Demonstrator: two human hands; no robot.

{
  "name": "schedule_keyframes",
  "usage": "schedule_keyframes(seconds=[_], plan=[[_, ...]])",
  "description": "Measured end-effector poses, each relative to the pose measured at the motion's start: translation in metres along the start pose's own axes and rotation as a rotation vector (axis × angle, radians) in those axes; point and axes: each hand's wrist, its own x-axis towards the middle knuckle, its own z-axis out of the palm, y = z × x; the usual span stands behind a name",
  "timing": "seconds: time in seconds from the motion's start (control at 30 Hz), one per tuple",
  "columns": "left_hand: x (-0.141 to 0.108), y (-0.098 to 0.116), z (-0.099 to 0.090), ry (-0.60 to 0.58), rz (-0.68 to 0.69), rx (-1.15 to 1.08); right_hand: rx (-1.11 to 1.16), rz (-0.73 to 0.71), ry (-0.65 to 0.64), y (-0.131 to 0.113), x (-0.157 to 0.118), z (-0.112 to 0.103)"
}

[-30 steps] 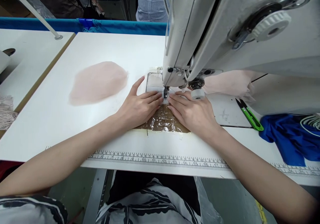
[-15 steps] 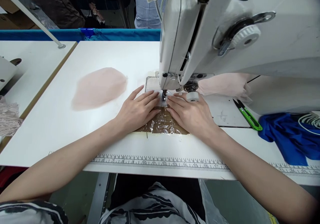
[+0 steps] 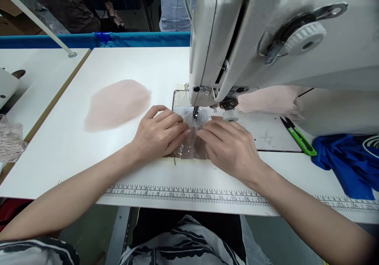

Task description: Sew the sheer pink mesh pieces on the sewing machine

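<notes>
Under the head of a white sewing machine point(image 3: 207, 40), a piece of thin sheer fabric point(image 3: 192, 140) lies in front of the presser foot point(image 3: 196, 112). My left hand point(image 3: 161, 131) is at the left of the foot, its thumb and fingers pinched together on the fabric's left edge. On the right, my right hand point(image 3: 229, 144) pinches the fabric's right edge, with curled fingers. Brown tape shows beneath the fabric on the machine bed. A pale pink fabric piece point(image 3: 118, 105) lies flat on the table to the left.
Green thread snips point(image 3: 300, 139) and a blue cloth point(image 3: 345, 158) lie at the right. More pink fabric point(image 3: 269, 99) is behind the needle area. A printed ruler point(image 3: 183, 194) runs along the front edge. Another person's striped shirt point(image 3: 174, 14) shows beyond the table.
Both hands have drawn back slightly toward me from beside the foot, and their flat fingers have curled into pinches. Sheer fabric now covers part of the brown tape.
</notes>
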Motion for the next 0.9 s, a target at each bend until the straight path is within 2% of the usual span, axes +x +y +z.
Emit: schedule_keyframes(seconds=[0.07,0.17,0.27,0.57,0.9], plan=[[0.001,-0.001,0.002,-0.026,-0.024,-0.056,0.001,0.043,-0.025,-0.001,-0.001,0.000],[0.002,-0.002,0.006,-0.131,-0.019,-0.141,0.010,0.081,-0.086,0.001,-0.003,0.003],[0.003,-0.001,0.010,-0.190,-0.028,-0.126,0.005,0.106,-0.131,0.006,-0.003,0.006],[-0.001,0.000,0.013,-0.208,0.029,0.008,0.005,0.170,-0.193,0.007,-0.001,0.005],[0.000,0.008,0.010,-0.231,0.015,0.073,-0.077,0.154,-0.216,0.012,-0.001,0.008]])
